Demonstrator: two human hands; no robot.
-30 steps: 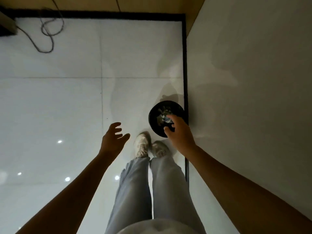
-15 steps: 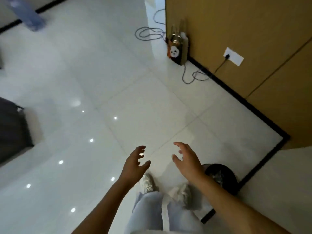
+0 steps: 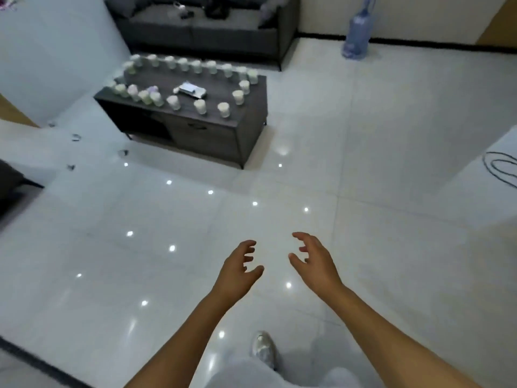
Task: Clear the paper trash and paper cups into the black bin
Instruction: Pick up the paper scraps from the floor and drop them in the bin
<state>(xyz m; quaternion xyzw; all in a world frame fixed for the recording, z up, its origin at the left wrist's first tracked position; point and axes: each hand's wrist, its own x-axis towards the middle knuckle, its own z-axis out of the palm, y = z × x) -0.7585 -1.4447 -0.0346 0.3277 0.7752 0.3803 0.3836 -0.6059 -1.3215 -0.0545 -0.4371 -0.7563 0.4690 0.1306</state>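
Several white paper cups (image 3: 200, 106) stand in rows around the edge of a low dark coffee table (image 3: 212, 135) at the upper left. A piece of paper trash (image 3: 191, 89) lies in the middle of the tabletop. My left hand (image 3: 237, 271) and my right hand (image 3: 314, 261) hang empty over the floor, well short of the table, fingers loosely spread. The black bin is out of view.
A dark grey sofa (image 3: 201, 29) stands behind the table. A large blue water bottle (image 3: 358, 35) sits by the far wall. A black cable (image 3: 500, 169) lies at the right edge. Small dark scraps (image 3: 75, 137) dot the floor at left. My shoe (image 3: 263, 348) is below.
The view has swung left from the black bin in the corner to the coffee table. My right hand left the bin and both hands now float empty in front of me.
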